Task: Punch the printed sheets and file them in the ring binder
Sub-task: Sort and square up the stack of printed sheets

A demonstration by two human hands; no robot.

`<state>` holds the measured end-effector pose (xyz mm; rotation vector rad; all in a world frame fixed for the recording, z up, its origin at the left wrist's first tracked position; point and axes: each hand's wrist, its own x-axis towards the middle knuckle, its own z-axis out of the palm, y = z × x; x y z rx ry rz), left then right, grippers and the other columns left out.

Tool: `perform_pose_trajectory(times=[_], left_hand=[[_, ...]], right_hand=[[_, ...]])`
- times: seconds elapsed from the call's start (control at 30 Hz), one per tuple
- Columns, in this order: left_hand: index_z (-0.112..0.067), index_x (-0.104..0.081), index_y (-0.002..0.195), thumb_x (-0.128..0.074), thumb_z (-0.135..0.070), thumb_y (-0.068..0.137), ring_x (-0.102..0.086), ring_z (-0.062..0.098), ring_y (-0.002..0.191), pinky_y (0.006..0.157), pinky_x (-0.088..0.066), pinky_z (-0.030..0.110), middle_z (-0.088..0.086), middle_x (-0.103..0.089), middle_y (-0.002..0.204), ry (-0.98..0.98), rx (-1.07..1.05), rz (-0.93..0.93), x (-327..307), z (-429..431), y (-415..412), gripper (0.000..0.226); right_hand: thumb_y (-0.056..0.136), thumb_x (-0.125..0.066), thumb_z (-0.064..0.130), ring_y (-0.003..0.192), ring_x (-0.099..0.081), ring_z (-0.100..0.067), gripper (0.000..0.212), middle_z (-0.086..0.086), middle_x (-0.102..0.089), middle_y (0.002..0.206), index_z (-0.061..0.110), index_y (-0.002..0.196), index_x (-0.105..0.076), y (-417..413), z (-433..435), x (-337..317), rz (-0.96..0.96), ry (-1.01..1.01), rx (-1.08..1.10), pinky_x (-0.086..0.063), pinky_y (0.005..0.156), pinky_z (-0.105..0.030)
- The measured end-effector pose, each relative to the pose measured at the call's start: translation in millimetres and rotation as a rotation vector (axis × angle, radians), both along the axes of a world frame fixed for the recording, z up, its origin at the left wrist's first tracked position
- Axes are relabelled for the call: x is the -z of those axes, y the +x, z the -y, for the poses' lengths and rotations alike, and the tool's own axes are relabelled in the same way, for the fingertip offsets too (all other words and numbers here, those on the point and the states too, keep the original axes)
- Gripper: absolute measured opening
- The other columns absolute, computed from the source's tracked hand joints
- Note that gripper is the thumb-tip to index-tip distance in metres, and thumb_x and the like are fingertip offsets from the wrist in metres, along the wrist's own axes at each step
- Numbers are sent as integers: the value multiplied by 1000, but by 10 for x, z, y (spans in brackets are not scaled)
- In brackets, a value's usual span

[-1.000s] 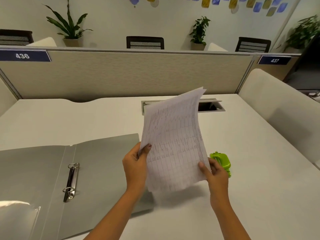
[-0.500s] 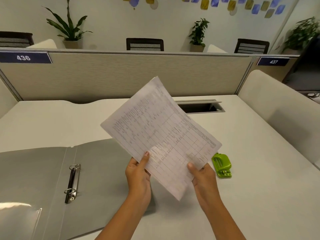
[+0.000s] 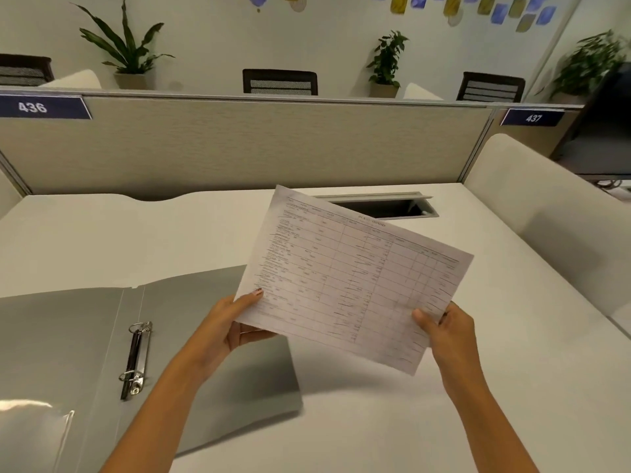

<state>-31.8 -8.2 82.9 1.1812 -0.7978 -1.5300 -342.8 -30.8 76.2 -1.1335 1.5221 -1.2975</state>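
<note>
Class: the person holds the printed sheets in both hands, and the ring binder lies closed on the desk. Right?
No: the head view shows the ring binder lying open. Left hand and right hand do hold the printed sheets.

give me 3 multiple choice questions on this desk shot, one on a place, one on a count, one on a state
1. Where is the binder relative to the sheets?
A) to their left, on the desk
B) to their right
C) on top of them

2. How many rings does the binder show?
A) one
B) two
C) four

3. What state are the sheets in?
A) lying flat on the desk
B) filed on the rings
C) held up off the desk

Answers:
1 A: the open grey binder lies on the desk, left of the sheets.
2 B: one ring shows at each end of the metal strip.
3 C: the left hand and the right hand each grip a lower edge, and the sheets cast a shadow on the desk below.
</note>
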Motion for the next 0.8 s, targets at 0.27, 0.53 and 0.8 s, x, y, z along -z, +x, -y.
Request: perform_pose_trajectory(times=[0.27,0.53,0.8], left_hand=[[-35,-63,108,-64,-32,87,-70,6,92,82,-58,28,-16,-73,100,-132,71,432,41,98,-130,22],[-26,-61,120,-56,-36,89,-64,-1,98,84,-53,22,-14,-68,111,-263,-119,451,178,141,-530,33],[-32,-59,118,-55,-42,86,-63,-6,97,84,-51,18,-18,-67,108,-231,-85,463,387,103,-690,34]], right_hand=[[89,-58,6,95,-63,-15,27,15,-66,98,29,101,-62,22,-36,-89,-214,-129,26,-52,78,-31],[87,-64,10,94,-62,1,30,13,-65,100,18,115,-58,168,-133,27,-61,-240,149,-50,76,-21],[83,-70,20,106,-60,-24,43,-5,-64,113,14,123,-55,138,-231,403,-21,-49,159,-54,87,-40]])
